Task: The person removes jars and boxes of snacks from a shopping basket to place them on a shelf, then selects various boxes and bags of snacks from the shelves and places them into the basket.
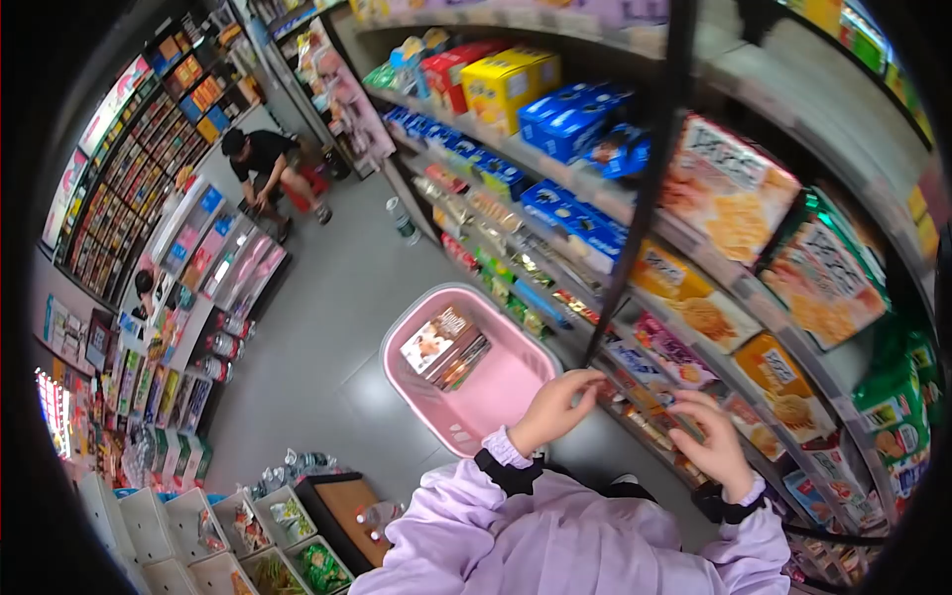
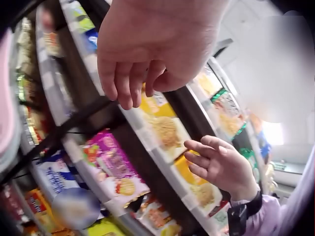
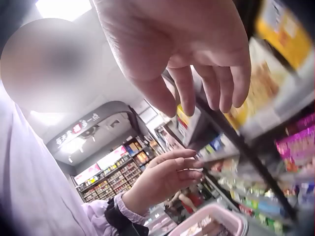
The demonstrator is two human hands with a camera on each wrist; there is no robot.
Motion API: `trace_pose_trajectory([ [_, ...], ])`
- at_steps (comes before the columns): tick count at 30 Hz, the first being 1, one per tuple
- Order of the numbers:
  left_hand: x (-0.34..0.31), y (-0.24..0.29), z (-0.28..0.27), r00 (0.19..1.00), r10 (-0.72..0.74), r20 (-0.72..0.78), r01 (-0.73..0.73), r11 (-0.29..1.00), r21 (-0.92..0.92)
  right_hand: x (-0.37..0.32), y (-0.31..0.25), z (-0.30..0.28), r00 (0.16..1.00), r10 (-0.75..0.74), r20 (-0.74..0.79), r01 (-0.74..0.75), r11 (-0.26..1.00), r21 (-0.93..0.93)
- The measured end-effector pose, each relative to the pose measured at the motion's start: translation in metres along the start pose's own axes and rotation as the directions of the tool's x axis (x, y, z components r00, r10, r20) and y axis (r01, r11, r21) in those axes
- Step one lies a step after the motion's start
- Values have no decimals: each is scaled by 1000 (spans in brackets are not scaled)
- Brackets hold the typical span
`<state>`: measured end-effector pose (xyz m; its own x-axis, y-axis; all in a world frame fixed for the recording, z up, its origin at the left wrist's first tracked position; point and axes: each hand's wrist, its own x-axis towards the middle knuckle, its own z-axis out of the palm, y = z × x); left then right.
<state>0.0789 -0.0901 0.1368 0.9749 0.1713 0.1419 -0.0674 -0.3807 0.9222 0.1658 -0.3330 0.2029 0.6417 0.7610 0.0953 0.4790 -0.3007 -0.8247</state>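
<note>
My left hand [image 1: 557, 408] hovers in front of the snack shelves with its fingers loosely bent and nothing in them. To its right, my right hand [image 1: 714, 448] is raised near the lower shelves, also holding nothing, its fingers relaxed and spread. A purple packet [image 2: 112, 160] and a yellow biscuit packet [image 2: 165, 129] stand on the shelves beyond the left hand in the left wrist view. Below and left of the hands, a pink plastic basket [image 1: 511, 392] sits on the grey floor. Inside it lie a brown-and-white box [image 1: 436, 339] and some packets.
Blue boxes [image 1: 573, 119] and a yellow box [image 1: 511, 87] fill the upper shelf. A dark upright post [image 1: 650, 188] divides the shelving. White bins [image 1: 213, 575] of packets stand lower left. A seated person [image 1: 263, 164] is beside the counter, and a bottle [image 1: 402, 220] stands on the floor.
</note>
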Motion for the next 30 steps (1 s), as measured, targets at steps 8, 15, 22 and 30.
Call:
trace_pose_trajectory([
  [8,-84,-196,-83,846,-431,-314,348,892,-287,83,47,167,895,198,398,-328,899,290],
  [15,-101,-283,-155,386,-588,-711,313,808,-499,187,90,303,862,162,481,-349,877,331],
  [22,-82,-333,-193,327,-736,-593,288,675,-679,297,100,389,951,224,215,-265,946,186],
  [30,-71,-317,-202,281,-840,-464,282,535,-796,305,116,428,937,265,226,-296,948,115],
])
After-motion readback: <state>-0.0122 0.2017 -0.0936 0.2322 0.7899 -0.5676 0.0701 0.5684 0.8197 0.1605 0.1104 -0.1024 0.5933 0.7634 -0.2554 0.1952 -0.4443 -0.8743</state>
